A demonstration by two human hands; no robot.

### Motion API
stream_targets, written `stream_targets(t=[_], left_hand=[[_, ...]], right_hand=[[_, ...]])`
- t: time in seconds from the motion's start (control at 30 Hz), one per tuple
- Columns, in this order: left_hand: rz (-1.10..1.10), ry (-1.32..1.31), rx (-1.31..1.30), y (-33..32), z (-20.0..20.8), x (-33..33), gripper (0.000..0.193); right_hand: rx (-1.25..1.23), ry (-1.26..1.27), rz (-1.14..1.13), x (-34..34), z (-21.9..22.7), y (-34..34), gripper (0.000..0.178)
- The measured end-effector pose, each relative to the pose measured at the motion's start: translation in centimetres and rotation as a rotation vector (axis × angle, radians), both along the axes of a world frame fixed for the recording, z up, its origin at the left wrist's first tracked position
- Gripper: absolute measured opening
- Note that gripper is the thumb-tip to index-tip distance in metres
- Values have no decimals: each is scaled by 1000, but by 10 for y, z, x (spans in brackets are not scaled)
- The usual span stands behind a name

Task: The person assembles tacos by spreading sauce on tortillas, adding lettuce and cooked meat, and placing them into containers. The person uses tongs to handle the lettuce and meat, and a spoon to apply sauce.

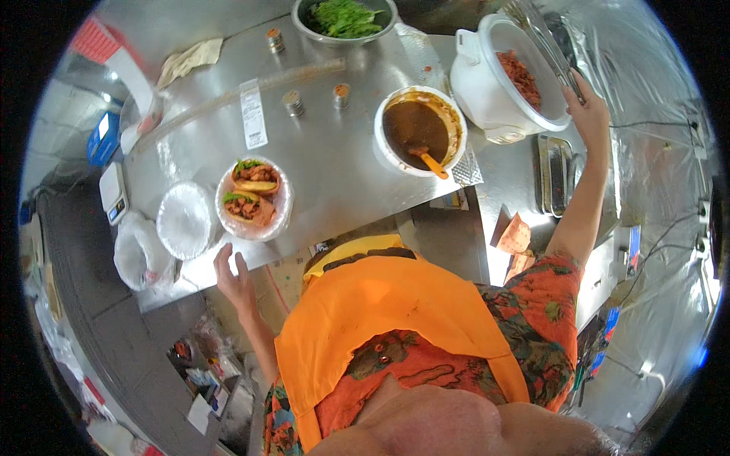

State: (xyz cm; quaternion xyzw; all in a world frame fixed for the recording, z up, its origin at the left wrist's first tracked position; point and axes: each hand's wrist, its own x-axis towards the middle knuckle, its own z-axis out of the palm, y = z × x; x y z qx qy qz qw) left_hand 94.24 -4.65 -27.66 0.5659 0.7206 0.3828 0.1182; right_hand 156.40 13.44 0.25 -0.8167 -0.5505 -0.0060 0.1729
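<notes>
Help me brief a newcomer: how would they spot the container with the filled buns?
Start at the steel counter and go to its near edge, just beyond the left hand. The clear round container there holds two filled buns topped with greens; the stack of white lids beside it holds no food.

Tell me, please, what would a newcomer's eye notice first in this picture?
Probably the clear plastic container with two filled buns, near the front edge of the steel counter, with the left hand open just below it. Next, the big bowl of brown sauce with an orange spoon at the centre. At upper right, the right hand holds metal tongs over a white pot of reddish meat.
</notes>
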Motion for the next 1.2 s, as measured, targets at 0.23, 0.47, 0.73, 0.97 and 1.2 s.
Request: stream_targets(t=[0.23,0.47,0.73,0.97,1.2], left_hand=[[71,-142,-76,-2,11,13,24],[100,-52,14,-37,-12,-9,23],[116,-175,-36,-32,-13,-17,25],[40,-154,20,-23,-20,-23,24],[-15,-170,-16,-10,-16,-14,26]], right_hand=[[-171,196,936,-173,-69,-20,42],[-337,12,1199,-273,-119,7,35],[-319,51,1228,-304,-135,15,36],[-492,108,972,-291,-121,7,35],[-449,65,1034,-303,-130,4,38]])
